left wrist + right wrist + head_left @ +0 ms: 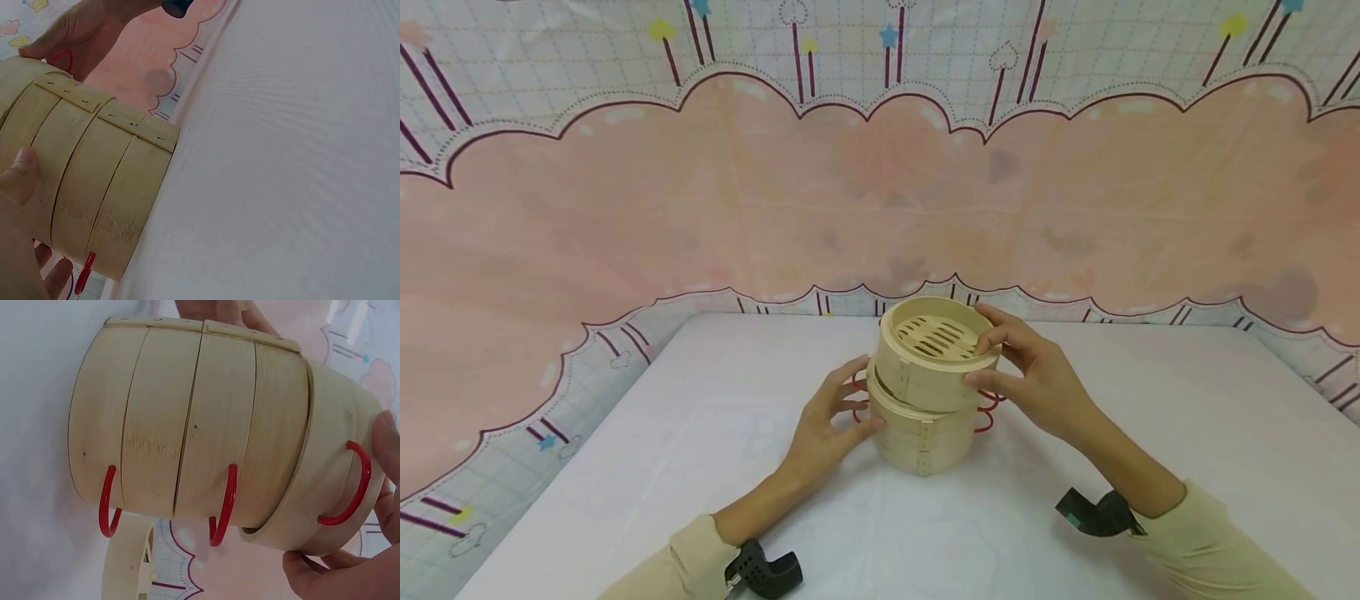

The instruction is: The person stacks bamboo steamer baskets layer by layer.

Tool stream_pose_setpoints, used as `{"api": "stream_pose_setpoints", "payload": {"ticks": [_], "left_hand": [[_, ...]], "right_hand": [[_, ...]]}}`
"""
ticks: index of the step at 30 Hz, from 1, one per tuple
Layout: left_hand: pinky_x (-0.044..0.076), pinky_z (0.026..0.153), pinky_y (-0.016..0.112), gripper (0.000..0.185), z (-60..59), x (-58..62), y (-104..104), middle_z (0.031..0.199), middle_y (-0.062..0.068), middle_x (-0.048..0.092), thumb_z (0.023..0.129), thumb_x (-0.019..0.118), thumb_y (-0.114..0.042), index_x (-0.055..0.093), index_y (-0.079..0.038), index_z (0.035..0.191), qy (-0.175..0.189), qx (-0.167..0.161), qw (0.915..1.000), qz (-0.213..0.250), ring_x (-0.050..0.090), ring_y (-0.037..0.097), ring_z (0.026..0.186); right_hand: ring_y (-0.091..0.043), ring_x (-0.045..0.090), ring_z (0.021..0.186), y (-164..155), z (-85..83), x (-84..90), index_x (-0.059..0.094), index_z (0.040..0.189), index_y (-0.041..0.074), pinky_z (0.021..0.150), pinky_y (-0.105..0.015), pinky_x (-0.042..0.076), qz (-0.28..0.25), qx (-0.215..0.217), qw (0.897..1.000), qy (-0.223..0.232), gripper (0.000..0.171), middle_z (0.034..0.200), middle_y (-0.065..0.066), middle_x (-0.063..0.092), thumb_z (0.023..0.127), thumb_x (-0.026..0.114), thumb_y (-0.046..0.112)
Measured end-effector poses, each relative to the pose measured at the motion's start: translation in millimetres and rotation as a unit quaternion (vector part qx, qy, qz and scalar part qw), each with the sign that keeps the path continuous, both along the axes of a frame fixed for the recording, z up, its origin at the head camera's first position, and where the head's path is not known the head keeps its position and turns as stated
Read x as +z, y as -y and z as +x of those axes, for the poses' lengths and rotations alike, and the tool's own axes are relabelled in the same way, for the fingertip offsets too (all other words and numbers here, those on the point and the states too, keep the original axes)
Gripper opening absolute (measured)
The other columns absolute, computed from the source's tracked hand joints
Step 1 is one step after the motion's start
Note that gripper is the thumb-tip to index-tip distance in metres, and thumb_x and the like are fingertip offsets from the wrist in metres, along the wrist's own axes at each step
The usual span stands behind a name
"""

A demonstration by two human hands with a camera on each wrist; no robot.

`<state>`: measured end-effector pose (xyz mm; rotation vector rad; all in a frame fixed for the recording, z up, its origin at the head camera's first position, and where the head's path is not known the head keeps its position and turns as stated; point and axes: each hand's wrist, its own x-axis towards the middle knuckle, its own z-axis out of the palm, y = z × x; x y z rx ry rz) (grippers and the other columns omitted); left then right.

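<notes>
The tilted upper tier (925, 379), pinched by the right hand (1045, 383) at 3 o'clock, could slip if released crooked over the lower basket (895, 437) the left hand (816, 435) grips at 9.

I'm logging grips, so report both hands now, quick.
Left hand: closed, holding the lower steamer stack.
Right hand: closed, holding the top steamer basket.

The upper basket (928, 377) hides the interior of the lower baskets (925, 446). The left wrist view's edge cuts off the left hand (17, 234). In the right wrist view, a further bamboo piece (124, 565) is truncated below, full shape undeterminable.
</notes>
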<state>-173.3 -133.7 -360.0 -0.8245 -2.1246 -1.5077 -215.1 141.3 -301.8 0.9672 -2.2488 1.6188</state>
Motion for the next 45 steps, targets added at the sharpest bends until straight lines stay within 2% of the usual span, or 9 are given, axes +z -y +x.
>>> {"api": "stream_pose_setpoints", "payload": {"ticks": [4, 12, 18, 25, 29, 33, 38, 45], "left_hand": [[0.050, 0.083, 0.054, 0.071, 0.6, -0.2, 0, 0.135, 0.018, 0.047, 0.078, 0.073, 0.009, 0.038, 0.003, 0.139, -0.001, 0.001, 1.0000, 0.003, 0.055, 0.032, 0.110], [0.051, 0.076, 0.054, 0.069, -1.3, -2.8, 1, 0.137, 0.025, 0.042, 0.074, 0.074, 0.013, 0.040, 0.006, 0.134, -0.063, -0.001, 0.9980, -0.002, 0.054, 0.024, 0.106], [0.052, 0.074, 0.052, 0.070, -2.0, -4.2, 1, 0.136, 0.027, 0.043, 0.073, 0.074, 0.014, 0.041, 0.004, 0.134, -0.078, -0.003, 0.9969, -0.001, 0.055, 0.024, 0.106], [0.053, 0.073, 0.051, 0.070, -0.1, -4.5, 0, 0.136, 0.025, 0.044, 0.072, 0.075, 0.014, 0.043, 0.001, 0.134, -0.077, -0.002, 0.9970, 0.007, 0.055, 0.023, 0.106], [0.053, 0.073, 0.050, 0.070, 1.0, -4.1, 2, 0.136, 0.026, 0.044, 0.071, 0.075, 0.014, 0.046, -0.001, 0.133, -0.074, -0.001, 0.9971, 0.013, 0.055, 0.023, 0.105], [0.053, 0.074, 0.050, 0.070, 0.5, -2.8, 3, 0.137, 0.026, 0.043, 0.072, 0.075, 0.014, 0.046, 0.000, 0.134, -0.071, -0.003, 0.9974, 0.013, 0.055, 0.022, 0.106], [0.053, 0.076, 0.050, 0.072, 0.9, -1.3, 3, 0.139, 0.020, 0.044, 0.074, 0.075, 0.012, 0.044, -0.003, 0.138, -0.054, 0.002, 0.9985, 0.011, 0.055, 0.021, 0.108], [0.053, 0.078, 0.050, 0.073, 2.0, 3.3, 1, 0.139, 0.015, 0.045, 0.076, 0.075, 0.010, 0.043, -0.002, 0.140, -0.028, 0.009, 0.9995, 0.009, 0.056, 0.028, 0.109]], "right_hand": [[-0.025, 0.035, 0.136, 1, 1.6, -0.4, 0.057, 0.093, 0.006, 0.104, -0.021, 0.033, -0.002, 0.005, 1.000, -0.004, 0.026, 0.147, -0.012, 0.039, 0.077, 0.078, 0.002], [-0.023, 0.032, 0.137, 3, 2.2, 0.8, 0.057, 0.093, 0.006, 0.105, -0.022, 0.032, 0.003, 0.014, 1.000, -0.007, 0.026, 0.147, -0.011, 0.038, 0.077, 0.078, 0.002], [-0.023, 0.032, 0.137, 2, 3.2, 0.8, 0.057, 0.092, 0.007, 0.105, -0.022, 0.032, 0.010, 0.017, 1.000, -0.017, 0.026, 0.148, -0.010, 0.038, 0.077, 0.078, 0.002], [-0.025, 0.032, 0.137, 3, 4.2, 3.5, 0.057, 0.092, 0.007, 0.105, -0.022, 0.032, 0.016, 0.030, 0.999, -0.034, 0.025, 0.147, -0.012, 0.038, 0.077, 0.077, 0.001], [-0.025, 0.034, 0.136, 4, 3.7, 5.0, 0.058, 0.092, 0.007, 0.105, -0.022, 0.032, 0.023, 0.034, 0.998, -0.038, 0.026, 0.147, -0.009, 0.039, 0.077, 0.077, 0.002], [-0.025, 0.034, 0.136, 5, 3.0, 6.9, 0.058, 0.092, 0.008, 0.105, -0.023, 0.033, 0.023, 0.038, 0.998, -0.036, 0.026, 0.147, -0.009, 0.038, 0.077, 0.078, 0.002], [-0.024, 0.033, 0.137, 7, 1.2, 10.1, 0.059, 0.093, 0.008, 0.105, -0.025, 0.033, 0.026, 0.051, 0.998, -0.021, 0.026, 0.149, -0.008, 0.037, 0.077, 0.078, 0.003], [-0.023, 0.032, 0.137, 6, -0.6, 11.7, 0.058, 0.093, 0.009, 0.106, -0.027, 0.032, 0.038, 0.048, 0.998, -0.003, 0.026, 0.150, -0.007, 0.034, 0.078, 0.078, 0.006]]}}
